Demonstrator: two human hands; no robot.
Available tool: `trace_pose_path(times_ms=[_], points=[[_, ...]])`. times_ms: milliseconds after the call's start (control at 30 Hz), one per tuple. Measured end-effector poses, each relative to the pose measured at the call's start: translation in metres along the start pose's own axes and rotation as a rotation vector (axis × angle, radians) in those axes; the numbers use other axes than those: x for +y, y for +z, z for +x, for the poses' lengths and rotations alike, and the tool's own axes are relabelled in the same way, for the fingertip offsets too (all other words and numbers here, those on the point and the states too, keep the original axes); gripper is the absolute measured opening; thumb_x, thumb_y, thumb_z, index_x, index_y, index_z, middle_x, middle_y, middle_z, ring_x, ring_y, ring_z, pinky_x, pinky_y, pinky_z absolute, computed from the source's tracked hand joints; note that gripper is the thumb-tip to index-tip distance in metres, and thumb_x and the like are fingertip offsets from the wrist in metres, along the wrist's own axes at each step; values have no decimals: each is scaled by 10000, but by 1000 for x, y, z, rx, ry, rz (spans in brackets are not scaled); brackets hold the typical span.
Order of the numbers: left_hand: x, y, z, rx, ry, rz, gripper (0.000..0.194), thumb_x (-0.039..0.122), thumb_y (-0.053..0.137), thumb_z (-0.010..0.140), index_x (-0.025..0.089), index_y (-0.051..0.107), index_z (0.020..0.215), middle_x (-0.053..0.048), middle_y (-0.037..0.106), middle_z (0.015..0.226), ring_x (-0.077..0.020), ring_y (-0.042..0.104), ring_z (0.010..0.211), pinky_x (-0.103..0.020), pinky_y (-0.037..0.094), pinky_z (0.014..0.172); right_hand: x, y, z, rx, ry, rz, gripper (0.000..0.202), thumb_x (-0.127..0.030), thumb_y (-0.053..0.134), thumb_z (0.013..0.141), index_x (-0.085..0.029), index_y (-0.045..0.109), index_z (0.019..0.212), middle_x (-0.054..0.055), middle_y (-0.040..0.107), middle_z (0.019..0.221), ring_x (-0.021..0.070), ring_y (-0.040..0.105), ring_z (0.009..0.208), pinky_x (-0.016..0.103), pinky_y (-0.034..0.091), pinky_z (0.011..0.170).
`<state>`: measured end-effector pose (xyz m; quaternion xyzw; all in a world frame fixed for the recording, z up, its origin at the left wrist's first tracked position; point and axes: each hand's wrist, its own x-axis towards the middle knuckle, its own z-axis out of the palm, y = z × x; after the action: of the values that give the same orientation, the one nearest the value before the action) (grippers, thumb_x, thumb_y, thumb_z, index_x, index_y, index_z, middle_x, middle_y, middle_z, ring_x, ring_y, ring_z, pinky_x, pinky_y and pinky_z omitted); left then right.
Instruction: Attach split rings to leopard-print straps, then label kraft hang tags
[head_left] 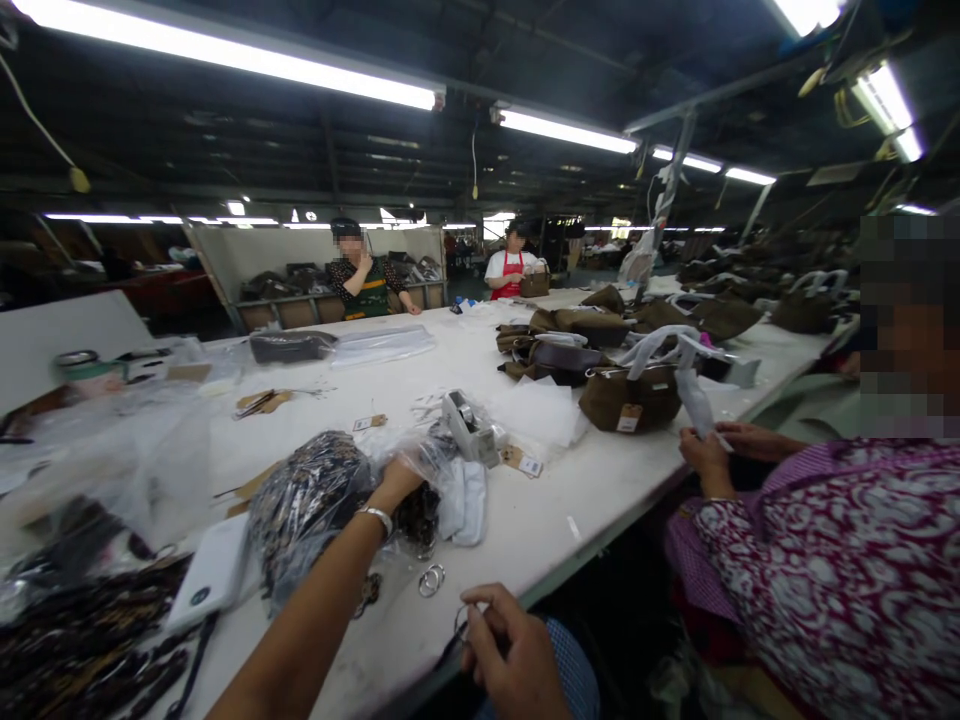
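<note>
1. The left hand [399,478] is at the centre of the frame, reaching among the crumpled film of a clear plastic bag [307,500]; its fingertips are hidden, so I cannot tell how far they are spread.
2. That bag lies left of centre on the white counter [540,520], with dark patterned material showing through it.
3. The right hand [517,650], at the lower centre, is curled, with thumb and forefinger close together on a thin dark loop [458,624] near the counter's edge.
4. Between the hands, silvery metal rings [431,580] lie on the counter.
5. Just beyond the left hand stands a grey tape dispenser [471,430], with a cardboard tag [521,461] beside it.
6. A flat white device [211,572] lies at the lower left, near dark braided strands [82,630].
7. At the right of the frame, a co-worker in a patterned top [840,560] holds a white wrapping strip [696,402] by a brown handbag [611,395].
</note>
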<state>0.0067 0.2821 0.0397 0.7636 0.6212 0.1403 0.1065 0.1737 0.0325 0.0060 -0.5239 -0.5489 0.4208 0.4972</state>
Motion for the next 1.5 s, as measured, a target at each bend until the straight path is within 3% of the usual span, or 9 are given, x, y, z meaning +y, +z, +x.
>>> trace_pose_path(times_ms=[133,333,467,667,767,900,1100,1267,1500], points=[[4,-3,-28,-14,51,-10,316,339,590,928,172,594,1197,-90,621,1218,-224,632,1029,-441,540,875,-13,-4,-4,-28,27,-1,316,-469,525,910,-203,674,990,2,665,542,155,584,469,220,421,490],[8,4,-115,17,84,1,380,126,650,786,201,647,1159,-85,655,1171,-242,607,1113,-342,482,959,-24,-7,-10,-69,26,13,295,-426,517,931,-189,675,1008,11,671,573,157,604,503,222,430,510],[4,9,-165,31,77,17,438,137,586,829,215,603,1259,-113,598,1294,-265,563,1214,-366,479,981,-25,-8,-13,-76,14,0,266,-395,527,926,-197,679,1017,2,673,581,153,606,511,218,439,521],[-12,-11,-202,-135,8,4,508,172,665,776,278,635,1271,-111,511,1456,-311,538,1287,-423,441,1055,-26,-11,-16,-50,15,-11,249,-373,540,927,-186,681,1012,-3,668,576,146,592,507,217,436,526],[-13,-33,-207,-176,47,16,309,201,587,838,277,733,1100,-80,605,1370,-290,614,1199,-400,474,1006,-26,-12,-18,-37,16,-19,226,-355,540,930,-193,681,998,-9,666,573,146,595,511,219,441,537],[8,-49,-199,-61,103,31,308,293,450,942,248,735,1050,-62,756,1074,-241,701,996,-338,501,907,-26,-14,-20,-5,10,-49,203,-330,541,927,-203,679,1005,-20,660,568,149,594,511,223,443,545],[59,-15,-165,-8,169,58,251,353,517,934,222,729,960,-84,745,983,-247,674,954,-319,479,833,-26,-17,-23,35,11,-63,208,-328,533,926,-204,683,1000,-23,663,563,148,594,503,222,437,538],[69,19,-139,-24,157,46,94,220,728,766,150,738,827,-152,739,885,-312,648,960,-368,466,836,-27,-21,-24,59,-2,-51,215,-334,531,922,-191,683,974,-13,673,569,140,594,497,214,432,525],[49,1,-128,19,171,-208,187,264,620,835,221,776,929,-95,759,1028,-271,643,1025,-378,448,937,-25,-23,-19,86,16,16,216,-344,548,916,-179,680,962,-5,668,566,127,565,482,209,422,505]])
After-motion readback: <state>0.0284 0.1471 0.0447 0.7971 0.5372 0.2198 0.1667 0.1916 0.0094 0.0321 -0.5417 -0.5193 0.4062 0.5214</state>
